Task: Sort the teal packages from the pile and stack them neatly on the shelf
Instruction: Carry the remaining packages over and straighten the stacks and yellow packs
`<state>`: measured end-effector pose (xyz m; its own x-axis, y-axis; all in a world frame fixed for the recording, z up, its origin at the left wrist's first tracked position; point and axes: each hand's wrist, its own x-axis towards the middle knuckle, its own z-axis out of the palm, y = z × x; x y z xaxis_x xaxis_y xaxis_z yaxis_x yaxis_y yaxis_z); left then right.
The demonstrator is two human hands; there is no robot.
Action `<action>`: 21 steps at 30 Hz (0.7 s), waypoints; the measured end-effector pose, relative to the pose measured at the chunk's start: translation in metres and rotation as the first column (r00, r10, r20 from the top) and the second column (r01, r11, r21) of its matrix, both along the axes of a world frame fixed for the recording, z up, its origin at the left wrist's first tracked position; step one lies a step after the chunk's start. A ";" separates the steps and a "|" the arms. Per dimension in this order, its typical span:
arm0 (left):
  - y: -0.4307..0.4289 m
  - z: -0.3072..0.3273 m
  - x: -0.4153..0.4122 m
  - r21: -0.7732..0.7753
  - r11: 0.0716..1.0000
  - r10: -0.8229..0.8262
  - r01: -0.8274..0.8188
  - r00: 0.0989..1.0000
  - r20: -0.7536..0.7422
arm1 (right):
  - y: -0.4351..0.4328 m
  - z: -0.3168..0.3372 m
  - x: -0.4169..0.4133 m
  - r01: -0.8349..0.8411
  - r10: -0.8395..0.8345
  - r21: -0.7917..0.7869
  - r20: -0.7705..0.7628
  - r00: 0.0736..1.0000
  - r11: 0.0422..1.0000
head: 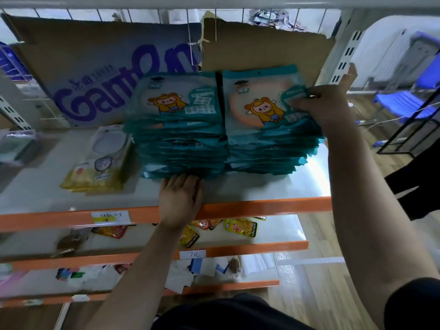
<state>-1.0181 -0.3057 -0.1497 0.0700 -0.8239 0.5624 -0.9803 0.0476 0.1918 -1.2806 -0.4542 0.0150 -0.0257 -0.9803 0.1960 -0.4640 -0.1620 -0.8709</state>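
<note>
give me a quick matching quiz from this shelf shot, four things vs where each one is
1 left hand
2 right hand
3 yellow package
4 tag marked 7

a on the second orange rail
b pinching the top of the right teal stack
c lying left of both stacks
d touching the foot of the left teal stack

Pairs: 1-d, 2-b, 3-c, 4-a

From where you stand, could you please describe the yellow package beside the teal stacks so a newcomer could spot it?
Look at the highest orange-edged shelf, where two teal stacks stand side by side. Just left of them lies a flat pouch. Unlike its teal neighbours, it is pale yellow with a round whitish window.
</note>
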 end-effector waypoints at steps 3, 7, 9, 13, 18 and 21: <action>-0.001 -0.002 0.001 0.064 0.998 0.019 -0.020 1.000 0.012 | -0.004 -0.006 0.002 0.078 -0.093 -0.072 -0.229 0.969 0.994; -0.001 -0.003 0.001 0.106 0.994 0.040 -0.041 0.999 0.015 | -0.003 -0.011 0.005 0.127 -0.181 -0.183 -0.320 0.930 0.975; 0.000 -0.002 0.001 0.122 0.991 0.053 -0.054 0.999 0.012 | -0.002 -0.011 0.005 0.122 -0.203 -0.227 -0.382 0.902 0.966; 0.001 0.001 0.001 0.169 0.983 0.069 -0.069 0.998 0.005 | 0.005 -0.008 0.016 0.047 -0.179 -0.293 -0.442 0.879 0.955; 0.004 0.007 0.007 0.216 0.976 0.032 -0.028 0.999 -0.018 | 0.023 -0.009 0.044 -0.110 -0.059 -0.338 -0.452 0.890 0.935; 0.012 0.011 0.019 0.223 0.973 0.068 -0.066 0.998 0.001 | 0.041 -0.014 0.069 -0.215 0.009 -0.383 -0.473 0.881 0.898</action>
